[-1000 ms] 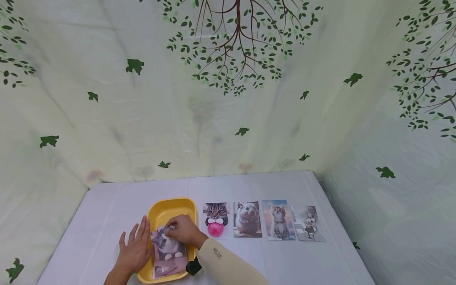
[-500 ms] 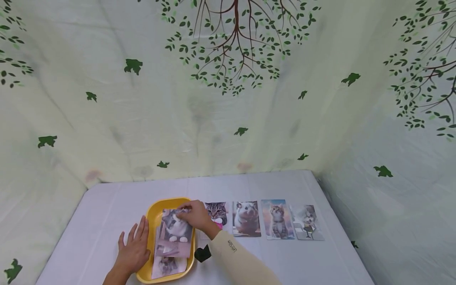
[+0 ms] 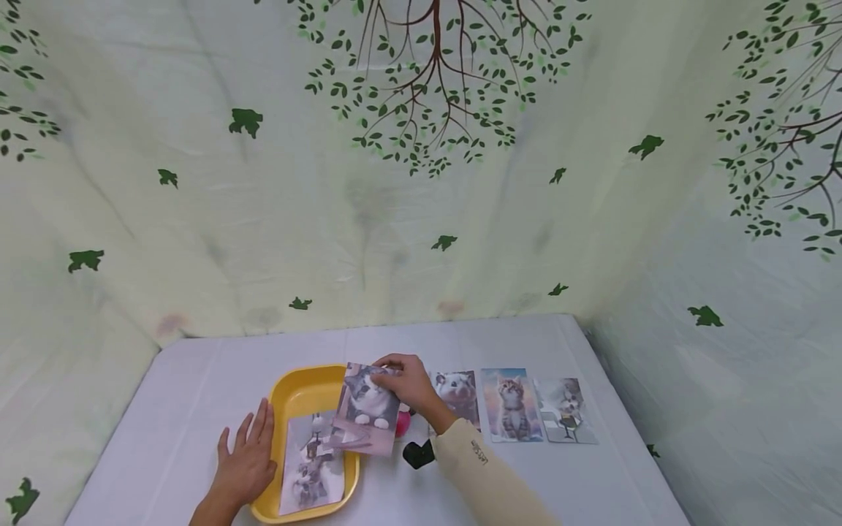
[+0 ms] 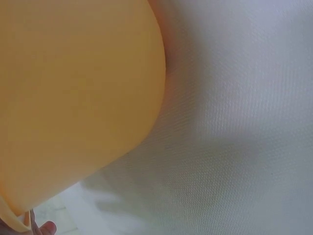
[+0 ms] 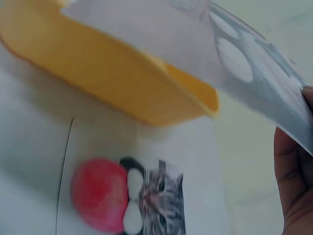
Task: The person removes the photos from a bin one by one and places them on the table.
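- Head view: my right hand (image 3: 406,383) pinches a cat photo (image 3: 365,409) by its top edge, held over the tray (image 3: 299,383) rim and the first laid photo. My left hand (image 3: 248,459) lies flat, fingers straight, against the tray's left side. I'd judge keeping the photo level matters.
- Left wrist: only the tray (image 4: 73,98) wall and cloth (image 4: 234,122) show.
- Right wrist: the photo (image 5: 234,58) hangs above the bow-cat photo (image 5: 146,196); I'd move clear before lowering.

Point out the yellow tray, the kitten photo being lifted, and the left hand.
yellow tray (image 3: 304,383): head view, bare far floor.
kitten photo (image 3: 365,413): head view, middle of print.
left hand (image 3: 246,467): head view, back of hand.
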The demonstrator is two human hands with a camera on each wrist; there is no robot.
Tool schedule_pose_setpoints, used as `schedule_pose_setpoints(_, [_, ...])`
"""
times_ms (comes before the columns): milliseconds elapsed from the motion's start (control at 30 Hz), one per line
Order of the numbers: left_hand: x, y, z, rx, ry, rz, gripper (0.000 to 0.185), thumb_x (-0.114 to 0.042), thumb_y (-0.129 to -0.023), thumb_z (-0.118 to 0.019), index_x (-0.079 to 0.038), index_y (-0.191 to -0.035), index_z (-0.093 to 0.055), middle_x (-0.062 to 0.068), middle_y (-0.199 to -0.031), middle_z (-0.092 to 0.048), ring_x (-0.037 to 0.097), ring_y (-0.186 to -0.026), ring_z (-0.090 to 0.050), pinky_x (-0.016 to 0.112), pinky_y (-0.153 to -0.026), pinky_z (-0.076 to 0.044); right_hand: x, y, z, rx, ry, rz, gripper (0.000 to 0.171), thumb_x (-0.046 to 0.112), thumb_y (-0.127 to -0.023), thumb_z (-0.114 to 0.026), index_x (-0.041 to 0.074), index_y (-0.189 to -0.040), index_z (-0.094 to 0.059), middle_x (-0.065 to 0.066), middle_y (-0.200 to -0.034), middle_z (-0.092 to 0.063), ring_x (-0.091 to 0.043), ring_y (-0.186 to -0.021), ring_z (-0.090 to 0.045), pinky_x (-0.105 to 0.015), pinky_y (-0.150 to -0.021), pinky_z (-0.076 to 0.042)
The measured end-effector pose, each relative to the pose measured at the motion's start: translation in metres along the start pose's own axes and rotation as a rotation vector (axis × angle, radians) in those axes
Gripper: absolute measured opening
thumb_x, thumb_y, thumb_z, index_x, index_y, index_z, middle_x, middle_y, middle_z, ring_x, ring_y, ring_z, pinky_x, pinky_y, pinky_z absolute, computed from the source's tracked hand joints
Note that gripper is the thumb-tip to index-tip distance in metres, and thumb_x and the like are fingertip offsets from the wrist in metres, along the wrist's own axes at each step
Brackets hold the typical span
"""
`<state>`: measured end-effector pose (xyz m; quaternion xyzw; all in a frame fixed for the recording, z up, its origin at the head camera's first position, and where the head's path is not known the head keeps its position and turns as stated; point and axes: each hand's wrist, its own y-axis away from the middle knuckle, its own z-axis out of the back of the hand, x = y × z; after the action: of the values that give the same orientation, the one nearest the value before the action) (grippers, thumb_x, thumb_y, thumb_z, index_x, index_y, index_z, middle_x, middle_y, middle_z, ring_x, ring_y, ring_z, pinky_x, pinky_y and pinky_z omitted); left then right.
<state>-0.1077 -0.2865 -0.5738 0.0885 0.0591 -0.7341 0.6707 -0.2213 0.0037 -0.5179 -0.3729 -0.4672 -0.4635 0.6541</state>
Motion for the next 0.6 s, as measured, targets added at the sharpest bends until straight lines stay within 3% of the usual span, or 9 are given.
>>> schedule_pose_setpoints(133, [0.001,-0.002,0.002,0.000,-0.005,0.002,0.091,-0.009,-0.077,-0.058,0.007,-0.150,-0.007,0.019,-0.160,-0.002,0.048,-0.134,-0.016,0.071,-0.104,-0.003,-0.012,0.008,0.017,-0.014,-0.002,-0.026,0.015,0.019,-0.086,-0.072,0.011,-0.098,-0.074,0.000,-0.103,-0.071,-0.015,-0.100,-0.060,-0.034,-0.082,-0.052])
schedule_pose_setpoints(333, [0.002,-0.001,0.002,0.024,-0.008,0.009,0.089,-0.010,-0.077,-0.057,0.008,-0.149,-0.008,0.019,-0.160,-0.001,0.048,-0.134,-0.016,0.071,-0.104,-0.002,-0.034,0.025,0.035,-0.037,-0.086,-0.062,0.019,0.017,-0.087,-0.070,0.005,-0.102,-0.072,-0.009,-0.108,-0.068,-0.018,-0.094,-0.058,-0.032,-0.074,-0.051])
schedule_pose_setpoints(600, [0.000,0.000,0.000,0.010,-0.009,0.004,0.090,-0.010,-0.078,-0.058,0.007,-0.149,-0.007,0.019,-0.160,-0.001,0.048,-0.133,-0.016,0.071,-0.104,-0.003,-0.070,0.051,0.035,-0.013,0.084,-0.079,0.015,0.018,-0.084,-0.073,0.010,-0.097,-0.073,-0.006,-0.107,-0.070,-0.024,-0.101,-0.061,-0.036,-0.077,-0.050])
